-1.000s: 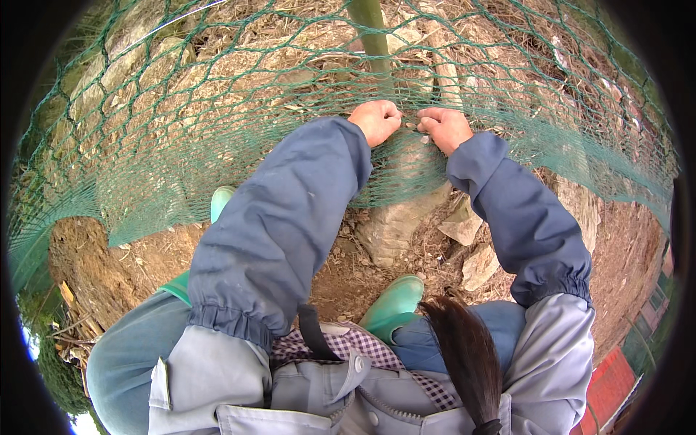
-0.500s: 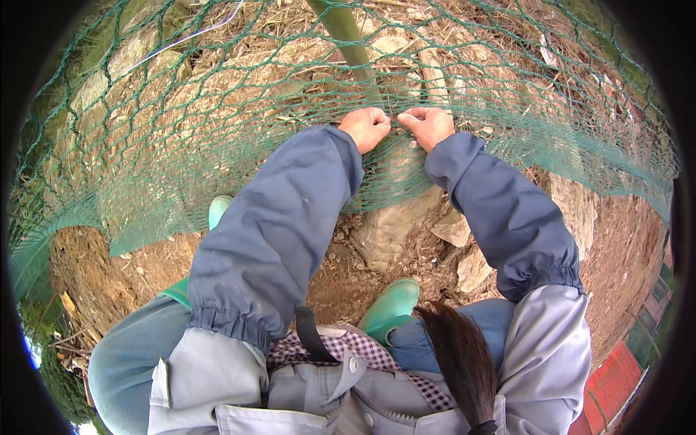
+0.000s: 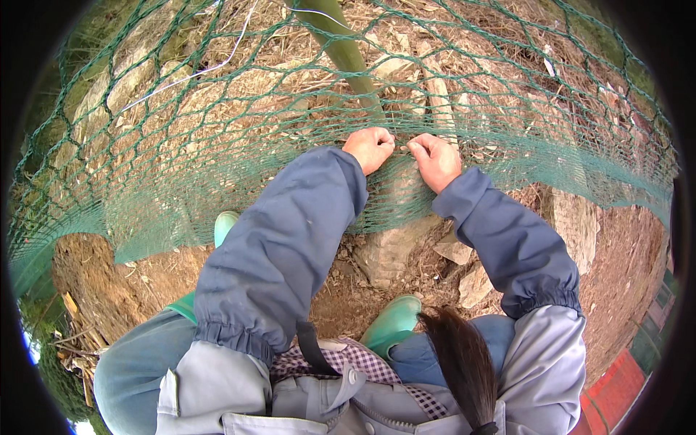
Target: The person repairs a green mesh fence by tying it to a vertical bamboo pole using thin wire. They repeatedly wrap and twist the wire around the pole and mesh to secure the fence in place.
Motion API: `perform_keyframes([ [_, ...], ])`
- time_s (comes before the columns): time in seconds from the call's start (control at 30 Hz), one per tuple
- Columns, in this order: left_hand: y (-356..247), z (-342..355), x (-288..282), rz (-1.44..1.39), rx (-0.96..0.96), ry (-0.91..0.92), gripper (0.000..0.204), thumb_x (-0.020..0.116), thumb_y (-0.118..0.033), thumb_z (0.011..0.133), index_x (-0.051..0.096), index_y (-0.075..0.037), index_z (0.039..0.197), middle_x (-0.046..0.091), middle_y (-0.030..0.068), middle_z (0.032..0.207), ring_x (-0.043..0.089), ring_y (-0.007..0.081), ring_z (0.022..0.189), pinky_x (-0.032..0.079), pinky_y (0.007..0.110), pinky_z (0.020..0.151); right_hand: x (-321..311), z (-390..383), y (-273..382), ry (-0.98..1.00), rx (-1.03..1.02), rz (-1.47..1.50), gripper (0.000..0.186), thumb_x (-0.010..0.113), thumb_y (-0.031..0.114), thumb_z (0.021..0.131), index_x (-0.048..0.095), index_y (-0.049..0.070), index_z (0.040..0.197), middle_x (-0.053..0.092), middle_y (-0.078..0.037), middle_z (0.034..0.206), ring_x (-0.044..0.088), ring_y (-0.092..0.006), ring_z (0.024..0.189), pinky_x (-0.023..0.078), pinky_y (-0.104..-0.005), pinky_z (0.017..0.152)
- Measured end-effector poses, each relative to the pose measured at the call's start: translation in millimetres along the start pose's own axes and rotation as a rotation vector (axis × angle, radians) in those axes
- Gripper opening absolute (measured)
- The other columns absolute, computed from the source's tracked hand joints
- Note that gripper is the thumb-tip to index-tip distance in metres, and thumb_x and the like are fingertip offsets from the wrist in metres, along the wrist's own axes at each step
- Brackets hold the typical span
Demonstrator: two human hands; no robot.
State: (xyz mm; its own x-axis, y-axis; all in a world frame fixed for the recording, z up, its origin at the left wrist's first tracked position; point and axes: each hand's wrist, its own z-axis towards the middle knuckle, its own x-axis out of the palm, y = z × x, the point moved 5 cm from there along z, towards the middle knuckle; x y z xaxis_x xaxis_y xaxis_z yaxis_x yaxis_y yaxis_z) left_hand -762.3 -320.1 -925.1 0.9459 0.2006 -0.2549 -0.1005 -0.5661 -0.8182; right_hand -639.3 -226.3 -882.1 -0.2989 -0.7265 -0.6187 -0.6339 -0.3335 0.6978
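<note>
A green mesh net [image 3: 239, 170] spreads across the scene in front of me, wide-meshed higher up and bunched dense along its lower edge. Near the foot of a green pole [image 3: 339, 51], both hands are at the dense part of the net. My left hand [image 3: 370, 150] is closed, fingertips pinched toward the right hand. Thumb and forefinger of my right hand [image 3: 437, 161] are pressed together, a small gap away from the left. What lies in either pinch is too small to make out. A thin white wire [image 3: 206, 70] runs through the upper left of the net.
Stones [image 3: 475, 285] and a large rock [image 3: 388, 257] lie on the dirt below the hands. Behind the net are dry straw and a pale stick [image 3: 437, 94]. My green boots [image 3: 395, 319] are near the net's lower edge. A red surface [image 3: 615, 391] shows at lower right.
Both hands sit lower in the picture, the right one turned and slightly farther from the left. More of the white wire shows at the top, partly across the pole. The view has shifted a little.
</note>
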Motion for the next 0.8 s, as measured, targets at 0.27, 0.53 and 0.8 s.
perform_keyframes([
  [0.27, -5, -1, -1, 0.075, -0.001, -0.02, 0.016, 0.06, -0.014, 0.083, 0.063, 0.0, 0.091, 0.065, 0.0102, 0.103, 0.059, 0.0112, 0.087, 0.047, 0.027, 0.077, 14, 24, -3, 0.389, 0.004, -0.331, 0.043, 0.05, 0.016, 0.084, 0.047, 0.003, 0.125, 0.059, -0.022, 0.109, 0.054, -0.0379, 0.103, 0.043, -0.0409, 0.088],
  [0.53, -6, 2, 2, 0.086, 0.017, -0.071, 0.017, 0.061, -0.015, 0.083, 0.064, -0.003, 0.094, 0.067, 0.007, 0.09, 0.06, 0.0119, 0.079, 0.047, 0.027, 0.073, 28, 37, -28, 0.454, 0.151, 0.206, 0.052, 0.058, 0.014, 0.083, 0.04, 0.004, 0.131, 0.063, -0.009, 0.09, 0.057, -0.0163, 0.074, 0.046, -0.0301, 0.063],
  [0.8, -5, 0, -1, 0.111, -0.016, -0.066, 0.017, 0.061, -0.018, 0.083, 0.065, -0.004, 0.093, 0.065, 0.0066, 0.081, 0.058, 0.0115, 0.074, 0.047, 0.028, 0.069, 24, 37, -29, 0.411, -0.076, 0.258, 0.038, 0.051, 0.009, 0.086, 0.051, 0.003, 0.124, 0.063, -0.009, 0.102, 0.059, -0.016, 0.085, 0.047, -0.0293, 0.072],
])
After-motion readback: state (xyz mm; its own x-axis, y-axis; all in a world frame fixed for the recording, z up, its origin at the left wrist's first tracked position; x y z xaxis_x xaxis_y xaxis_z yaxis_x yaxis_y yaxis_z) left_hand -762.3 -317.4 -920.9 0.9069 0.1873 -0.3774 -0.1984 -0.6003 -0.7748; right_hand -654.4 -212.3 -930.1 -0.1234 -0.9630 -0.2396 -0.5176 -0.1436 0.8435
